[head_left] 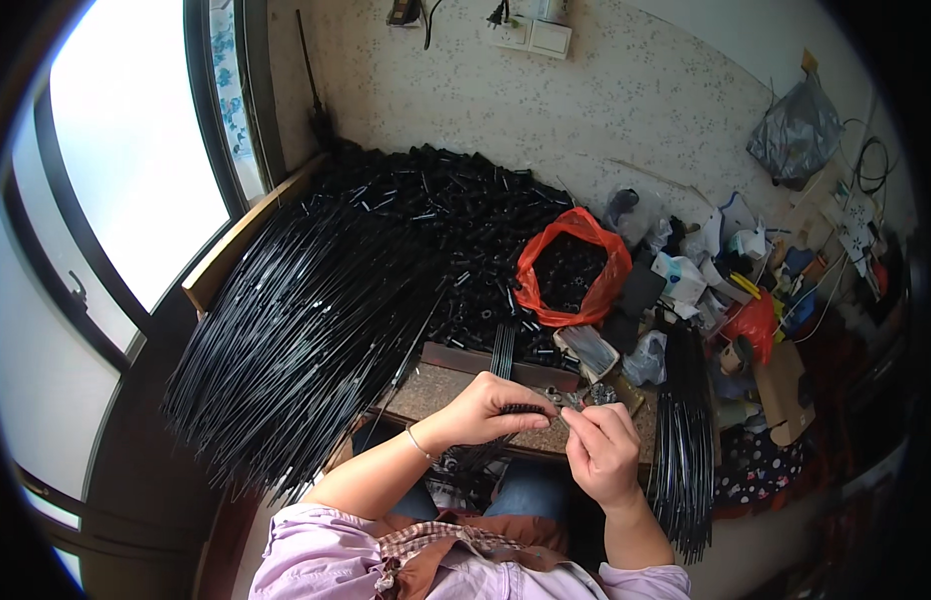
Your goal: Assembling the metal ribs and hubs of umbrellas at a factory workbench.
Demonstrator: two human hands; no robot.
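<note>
My left hand (481, 410) is closed around a small bundle of thin black rods (503, 350). The rods stick out past the hand toward the far side, and dark ends show between thumb and fingers. Close beside its fingertips, my right hand (604, 452) pinches thumb and forefinger together. Whatever lies in that pinch is too small to make out. Both hands are above the near edge of the brown work table (441, 393). Small metal-looking parts (574, 398) lie just beyond the fingers.
A large fan of long black rods (296, 320) covers the left side. Behind it heaps a pile of short black tubes (426, 190). An open red plastic bag (527, 285) holds small dark pieces. More black rods (683, 440) hang at the right, near clutter and a cardboard box (783, 395).
</note>
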